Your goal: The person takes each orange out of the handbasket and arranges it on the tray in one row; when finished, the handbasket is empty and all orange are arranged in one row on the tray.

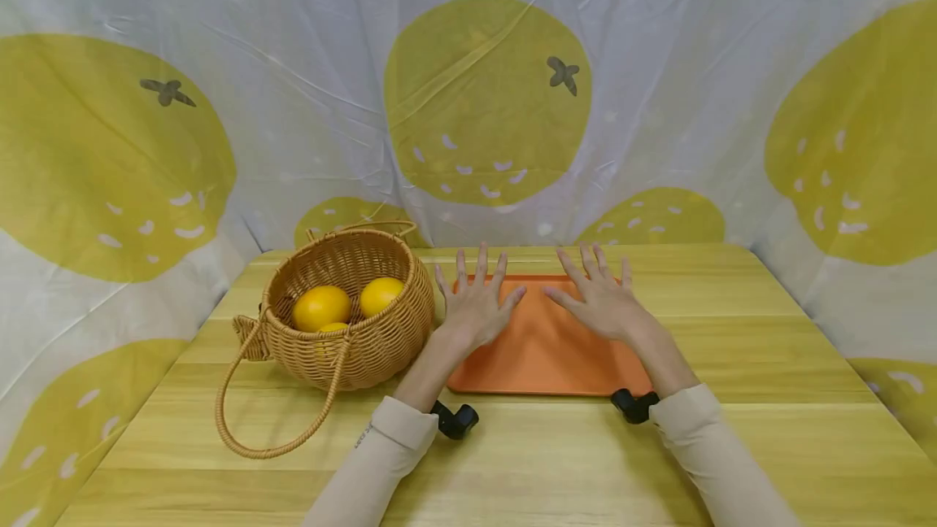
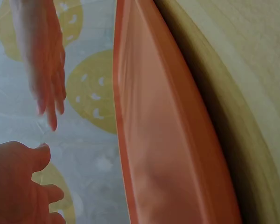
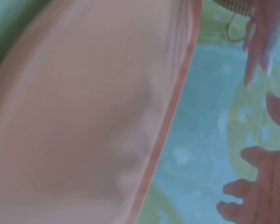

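Both hands hover palm down with fingers spread, apart from each other and holding nothing. The left hand (image 1: 477, 311) is over the left end of an orange tray (image 1: 549, 364), close beside a wicker basket (image 1: 381, 356). Over the tray's right half is the right hand (image 1: 603, 303). In the left wrist view, the left hand (image 2: 14, 186) appears above the tray (image 2: 163, 140) surface, with a gap between. The right wrist view likewise shows the right hand (image 3: 266, 186) off the tray (image 3: 84, 116). Inside the basket lie yellow lemon-like fruits (image 1: 322, 307); one is mostly hidden by the rim.
A wooden table (image 1: 542, 462) carries the tray and basket. One basket handle (image 1: 274, 452) loops down onto the table at the front left. Behind hangs a white cloth (image 1: 659, 104) printed with yellow fruits. Black wrist mounts (image 1: 457, 421) sit under both sleeves.
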A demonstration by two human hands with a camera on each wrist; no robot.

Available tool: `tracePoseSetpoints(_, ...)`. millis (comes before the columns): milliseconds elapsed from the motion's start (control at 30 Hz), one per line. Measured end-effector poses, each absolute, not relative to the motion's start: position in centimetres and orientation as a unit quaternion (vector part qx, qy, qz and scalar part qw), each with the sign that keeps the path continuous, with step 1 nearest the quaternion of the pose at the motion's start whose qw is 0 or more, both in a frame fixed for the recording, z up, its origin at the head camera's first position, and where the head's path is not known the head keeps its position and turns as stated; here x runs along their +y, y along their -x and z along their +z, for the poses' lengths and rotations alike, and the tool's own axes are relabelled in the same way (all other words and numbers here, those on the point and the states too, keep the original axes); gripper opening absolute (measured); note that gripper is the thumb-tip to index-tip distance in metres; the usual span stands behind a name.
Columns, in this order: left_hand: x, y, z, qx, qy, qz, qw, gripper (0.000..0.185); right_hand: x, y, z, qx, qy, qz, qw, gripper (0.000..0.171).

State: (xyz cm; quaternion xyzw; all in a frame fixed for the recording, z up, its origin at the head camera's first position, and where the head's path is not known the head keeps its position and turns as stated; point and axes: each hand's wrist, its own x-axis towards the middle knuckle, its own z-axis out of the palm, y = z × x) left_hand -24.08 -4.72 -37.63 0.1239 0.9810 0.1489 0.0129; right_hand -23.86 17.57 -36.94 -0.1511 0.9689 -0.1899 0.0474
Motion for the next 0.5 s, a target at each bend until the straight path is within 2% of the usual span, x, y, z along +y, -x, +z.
tracePoseSetpoints(267, -4.7, 24.1, -37.1, 0.981, -0.128, 0.141, 0.027, 0.071, 22.4, 23.7, -37.7, 0.951, 0.153, -0.243, 0.115, 0.083)
tracePoseSetpoints(500, -5.0, 22.6, -34.3, 0.973, -0.160, 0.161, 0.042, 0.073, 25.8, 23.6, -39.2, 0.932, 0.150, -0.267, 0.192, 0.087)
